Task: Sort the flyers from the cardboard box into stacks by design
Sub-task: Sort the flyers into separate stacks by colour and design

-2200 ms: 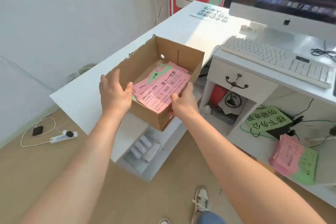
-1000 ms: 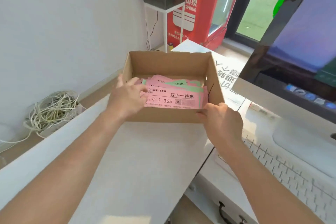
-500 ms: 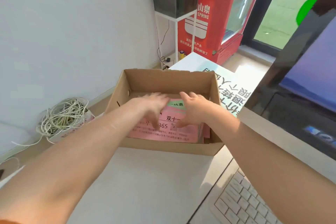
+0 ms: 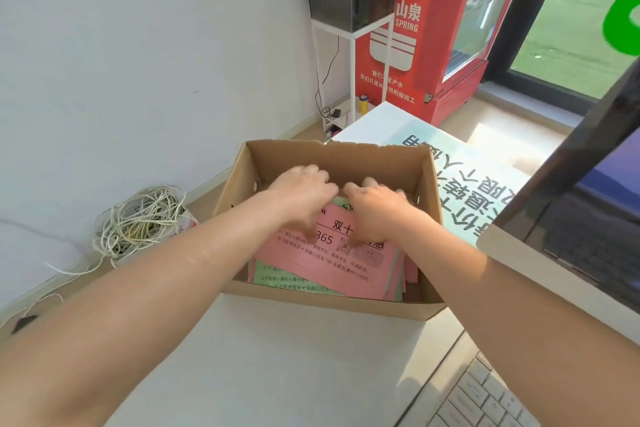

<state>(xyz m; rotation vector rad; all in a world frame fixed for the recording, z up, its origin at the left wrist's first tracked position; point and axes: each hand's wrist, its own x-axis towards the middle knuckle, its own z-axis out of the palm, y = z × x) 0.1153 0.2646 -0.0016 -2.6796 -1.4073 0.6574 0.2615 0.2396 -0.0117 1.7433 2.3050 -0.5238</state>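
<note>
Pink and green flyers point(image 4: 329, 263) lie mixed in an open cardboard box point(image 4: 332, 305) on a white desk point(image 4: 277, 374). Side by side, the left hand point(image 4: 301, 192) and right hand point(image 4: 377, 206) curl round the pile's far edge, probably the lift-out step. Next, raise it clear. A second ago they held the box walls.

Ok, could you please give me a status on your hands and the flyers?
Left hand and right hand gripping pink paper flyers inside brown cardboard box. Green paper flyers mixed underneath. Box top open, nothing across it.
</note>
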